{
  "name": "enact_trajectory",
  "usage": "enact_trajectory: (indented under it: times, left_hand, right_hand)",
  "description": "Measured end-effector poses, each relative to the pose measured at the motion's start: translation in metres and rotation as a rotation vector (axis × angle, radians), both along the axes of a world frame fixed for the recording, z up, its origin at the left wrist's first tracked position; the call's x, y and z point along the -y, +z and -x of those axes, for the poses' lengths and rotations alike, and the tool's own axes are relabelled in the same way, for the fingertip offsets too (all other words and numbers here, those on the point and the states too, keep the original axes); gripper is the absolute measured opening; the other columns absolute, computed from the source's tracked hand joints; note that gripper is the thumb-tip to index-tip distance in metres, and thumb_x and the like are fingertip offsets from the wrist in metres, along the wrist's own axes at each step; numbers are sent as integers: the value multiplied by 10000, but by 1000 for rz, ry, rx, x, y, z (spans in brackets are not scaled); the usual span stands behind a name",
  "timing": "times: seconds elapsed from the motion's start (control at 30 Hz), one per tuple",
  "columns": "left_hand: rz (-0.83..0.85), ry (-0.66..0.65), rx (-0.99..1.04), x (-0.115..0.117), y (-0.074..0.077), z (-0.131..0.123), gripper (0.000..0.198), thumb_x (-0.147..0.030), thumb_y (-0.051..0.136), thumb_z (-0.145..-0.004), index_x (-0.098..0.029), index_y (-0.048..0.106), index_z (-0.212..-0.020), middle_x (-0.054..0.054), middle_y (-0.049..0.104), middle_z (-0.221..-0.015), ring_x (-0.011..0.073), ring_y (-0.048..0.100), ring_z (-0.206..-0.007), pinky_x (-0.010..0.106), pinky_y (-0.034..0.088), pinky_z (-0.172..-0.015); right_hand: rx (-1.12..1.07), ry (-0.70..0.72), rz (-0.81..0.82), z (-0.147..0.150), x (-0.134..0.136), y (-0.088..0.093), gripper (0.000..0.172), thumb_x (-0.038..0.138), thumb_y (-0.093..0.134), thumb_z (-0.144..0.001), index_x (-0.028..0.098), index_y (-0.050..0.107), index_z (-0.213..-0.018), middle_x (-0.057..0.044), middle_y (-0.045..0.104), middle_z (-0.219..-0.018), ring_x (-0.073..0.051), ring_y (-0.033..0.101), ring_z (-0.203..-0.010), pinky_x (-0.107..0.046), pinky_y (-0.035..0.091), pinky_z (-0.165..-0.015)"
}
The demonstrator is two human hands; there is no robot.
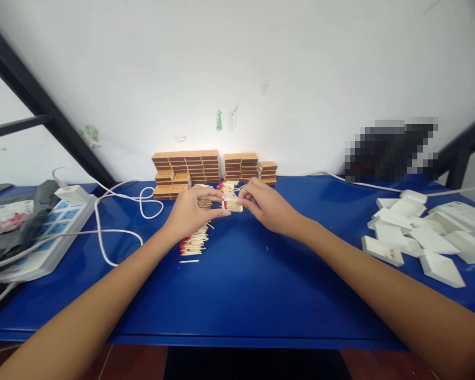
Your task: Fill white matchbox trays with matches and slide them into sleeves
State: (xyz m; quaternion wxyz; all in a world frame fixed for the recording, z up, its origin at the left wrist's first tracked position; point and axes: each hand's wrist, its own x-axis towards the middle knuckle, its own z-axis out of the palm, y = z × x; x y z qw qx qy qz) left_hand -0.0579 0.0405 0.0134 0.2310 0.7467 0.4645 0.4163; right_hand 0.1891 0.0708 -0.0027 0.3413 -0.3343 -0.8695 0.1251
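Observation:
Over the middle of the blue table, a small white matchbox tray (236, 209) holds red-tipped matches lying lengthwise. My left hand (192, 210) grips the tray's left end between thumb and fingers. At its right end is my right hand (264, 203), thumb and fingertips pinched together against the matches. Whatever is inside that pinch is hidden by the fingers. Beneath and in front of my left hand spreads a long pile of loose matches (193, 241), red heads to the left. More matches (227, 186) lie just behind the tray.
Stacked orange-brown matchboxes (198, 166) line the wall. Several loose white trays (391, 235) lie scattered at the right, below a blurred dark object (388, 150). At the left are a power strip (59, 227), white cables (98, 224) and a grey plastic bag (8, 237).

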Motion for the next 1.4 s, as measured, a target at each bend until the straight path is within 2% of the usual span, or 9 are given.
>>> enact_trajectory:
  times: [0.17,0.4,0.5,0.67,0.83,0.93,1.07,1.23,1.4]
  left_hand:
    - [-5,-4,-6,-1,2,0,399,-457,974,-712,-225,829,-1003,75,837,-1119,289,814,-1019,433,648,-977]
    - [-28,32,-29,-5,2,5,411,-476,963,-724,-224,827,-1018,79,838,-1128,288,808,-1045,423,652,-958]
    - [-54,87,-43,-8,5,11,413,-477,958,-737,-223,824,-1033,80,845,-1092,295,806,-1056,443,644,-986]
    - [-101,199,-30,-13,10,20,436,-459,979,-711,-200,807,-1016,95,848,-1065,307,814,-1034,430,644,-949]
    - [-86,176,-81,-12,10,18,399,-466,968,-735,-200,808,-984,84,849,-1036,284,813,-958,401,629,-905]
    - [-105,170,-114,-12,8,19,413,-501,953,-754,-206,809,-1003,76,850,-1044,283,801,-974,397,611,-888]
    - [-230,191,-274,-14,5,22,358,-470,928,-805,-231,818,-1046,66,837,-1008,292,751,-992,447,555,-946]
    - [-313,218,-467,-14,2,21,364,-409,950,-787,-243,833,-1089,81,782,-1013,304,693,-1019,473,493,-995]
    - [-270,107,-355,-10,1,13,381,-426,973,-755,-244,831,-1057,67,815,-1035,283,716,-1003,447,539,-958]
  right_hand:
    - [40,-13,-50,-2,1,1,53,219,609,-1023,223,628,-974,-73,618,-1021,-232,611,-928,-381,504,-839]
    - [-34,-42,-72,2,5,2,25,221,623,-1007,222,647,-1001,-64,626,-1009,-214,618,-889,-360,500,-805]
    - [-86,-84,-84,5,3,-1,54,241,620,-1018,218,652,-980,-56,634,-973,-204,604,-847,-352,485,-780]
    - [-13,-45,19,13,-7,-15,41,252,671,-994,214,686,-991,-56,624,-999,-205,612,-863,-358,501,-814]
    - [83,-1,82,22,-14,-25,35,227,671,-1006,206,692,-986,-59,611,-1019,-208,618,-911,-367,505,-867]
    - [123,-2,103,25,-15,-23,76,201,658,-1014,198,676,-940,-49,611,-960,-206,600,-889,-348,481,-838]
    - [175,1,118,21,-12,-17,113,174,647,-1015,194,656,-904,-51,616,-923,-219,594,-904,-341,460,-825]
    - [84,22,108,10,-7,-10,112,222,619,-1041,205,646,-934,-54,622,-962,-209,596,-875,-335,462,-806]
    - [-46,-56,57,10,-3,-6,70,232,628,-1035,211,632,-969,-53,624,-971,-211,599,-871,-334,455,-788]
